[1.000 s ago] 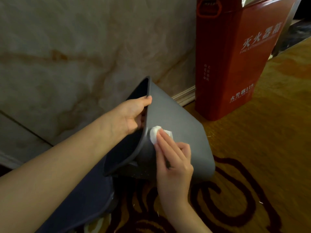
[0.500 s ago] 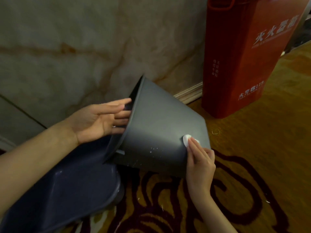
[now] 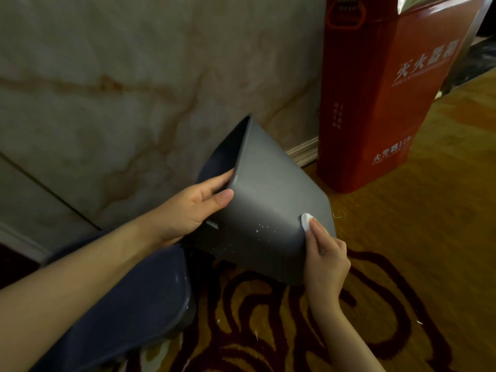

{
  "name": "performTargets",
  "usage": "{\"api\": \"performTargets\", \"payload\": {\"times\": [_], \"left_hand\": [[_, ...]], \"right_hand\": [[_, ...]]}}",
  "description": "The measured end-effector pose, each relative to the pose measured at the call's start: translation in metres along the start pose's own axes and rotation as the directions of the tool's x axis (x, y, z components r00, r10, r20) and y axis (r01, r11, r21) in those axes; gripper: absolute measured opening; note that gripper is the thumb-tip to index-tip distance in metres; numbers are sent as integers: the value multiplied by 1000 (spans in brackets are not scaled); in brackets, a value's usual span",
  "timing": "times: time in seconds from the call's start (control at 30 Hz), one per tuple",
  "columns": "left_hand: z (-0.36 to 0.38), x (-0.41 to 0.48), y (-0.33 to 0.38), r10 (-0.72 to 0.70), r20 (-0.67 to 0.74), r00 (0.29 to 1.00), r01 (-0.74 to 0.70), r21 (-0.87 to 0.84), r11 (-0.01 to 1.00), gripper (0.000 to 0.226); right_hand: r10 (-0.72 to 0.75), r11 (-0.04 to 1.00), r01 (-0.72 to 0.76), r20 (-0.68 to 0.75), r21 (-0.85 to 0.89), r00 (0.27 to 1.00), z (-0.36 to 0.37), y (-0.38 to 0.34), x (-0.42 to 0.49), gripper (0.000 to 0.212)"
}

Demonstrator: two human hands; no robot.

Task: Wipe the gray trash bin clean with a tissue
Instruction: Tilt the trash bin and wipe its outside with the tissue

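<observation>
The gray trash bin [image 3: 271, 200] is tipped over on the carpet [image 3: 402, 264], close to the edge where the floor meets the marble wall [image 3: 120, 89]. Its long way runs from its open mouth, which is lifted up and points toward the wall and the person's left side, down to its closed bottom, which sits low by the carpet on the right. A moment ago the left hand [image 3: 188, 210] was flat and open beside the rim; now it has closed on the rim, thumb on the outside and fingers tucked inside, so the bin is held steady again. The right hand [image 3: 324, 261] has its fingers pressed together on a small white tissue [image 3: 306, 220], pushing it flat on the bin's side near the bottom corner. A second ago the tissue was up by the rim, so I think one long wipe down this side is nearly done. Little white specks [image 3: 261, 228] still show on the side, so more wiping is likely needed. A dark lid-like piece [image 3: 139, 304] lies under the left arm, and a red box [image 3: 383, 98] stands just beyond the bin.
</observation>
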State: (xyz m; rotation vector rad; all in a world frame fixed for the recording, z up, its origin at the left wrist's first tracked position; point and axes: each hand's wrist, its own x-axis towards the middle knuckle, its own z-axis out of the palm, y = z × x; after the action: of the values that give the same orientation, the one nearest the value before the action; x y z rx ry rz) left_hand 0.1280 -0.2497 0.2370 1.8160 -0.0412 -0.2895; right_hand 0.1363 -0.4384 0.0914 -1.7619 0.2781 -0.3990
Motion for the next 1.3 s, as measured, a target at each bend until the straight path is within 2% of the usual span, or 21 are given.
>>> {"api": "performTargets", "payload": {"times": [0.1, 0.23, 0.4, 0.6, 0.67, 0.77, 0.87, 0.93, 1.13, 1.2, 1.3], "left_hand": [[10, 10, 7, 33, -54, 998, -33, -1, 999, 46], [27, 28, 24, 35, -120, 992, -37, -8, 999, 33], [36, 45, 48, -30, -157, 987, 26, -22, 999, 44], [42, 57, 50, -22, -238, 971, 26, 16, 1000, 42], [43, 60, 52, -3, -268, 963, 5, 7, 1000, 34], [38, 66, 57, 3, -333, 943, 6, 25, 1000, 30], [28, 71, 60, -2, -374, 928, 21, 48, 999, 40], [24, 73, 62, -1, -369, 929, 26, 61, 998, 37], [27, 79, 62, 8, -327, 945, 33, 120, 992, 37], [28, 81, 63, 25, -322, 946, 19, 134, 991, 30], [28, 85, 65, 14, -363, 932, 35, 128, 991, 34]], "right_hand": [[-68, 997, 68, -8, 41, 998, 5, -23, -3, 30], [-245, 959, 240, 12, 149, 970, 14, -75, -2, 34], [-329, 902, 331, -55, 278, 943, 27, -115, 2, 34], [-416, 878, 434, -127, 203, 900, 33, -106, 10, 32], [-430, 878, 450, -143, 165, 891, 33, -95, 15, 31], [-356, 921, 373, -147, 110, 923, 29, -69, 28, 30], [-193, 977, 203, -148, 57, 970, 18, -38, 47, 27], [-67, 997, 72, -154, 24, 986, 10, -18, 61, 26], [201, 979, -204, -140, -11, 970, -9, 18, 80, 29], [204, 979, -205, -167, 7, 965, -6, 13, 74, 28], [-6, 1000, 7, -182, 9, 983, 8, -17, 59, 27]]}}
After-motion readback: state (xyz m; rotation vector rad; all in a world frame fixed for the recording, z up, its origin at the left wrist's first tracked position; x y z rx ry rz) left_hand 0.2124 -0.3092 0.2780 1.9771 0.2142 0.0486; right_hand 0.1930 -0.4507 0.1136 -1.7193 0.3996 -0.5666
